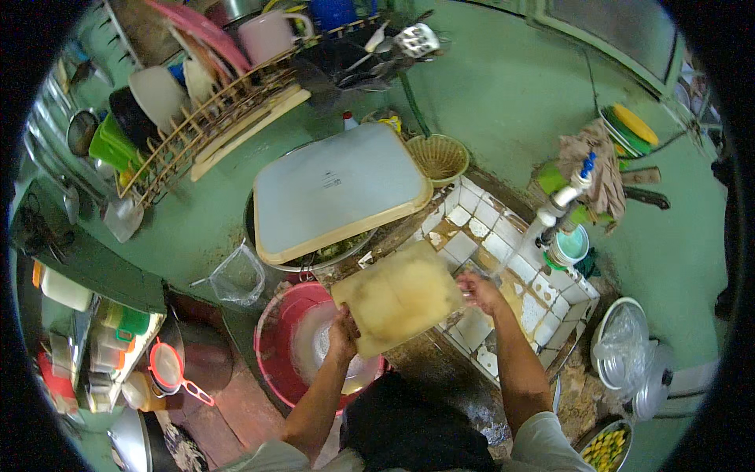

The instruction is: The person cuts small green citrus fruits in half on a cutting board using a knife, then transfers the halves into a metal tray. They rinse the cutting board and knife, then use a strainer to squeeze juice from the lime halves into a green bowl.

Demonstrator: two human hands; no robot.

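A worn, yellowish cutting board (401, 301) is held tilted between the tiled sink and a red plastic basin. My left hand (344, 333) grips its near left corner. At the board's right edge is my right hand (479, 292), fingers partly curled; whether they grip the board or only touch it is unclear. Water streams from the tap (554, 206) into the sink (525, 301), whose white tiles are chipped and stained, landing just beyond my right hand. Below my left forearm, the red basin (274, 348) holds cloudy, sudsy water.
A large pale tray (342, 194) partly covers a wide metal pot (318, 256) holding greens. A woven basket (439, 156) stands behind the sink. To the right are a bowl with clear plastic (619, 342) and a pan of yellow-green pieces (607, 448). A loaded dish rack (218, 112) hangs upper left.
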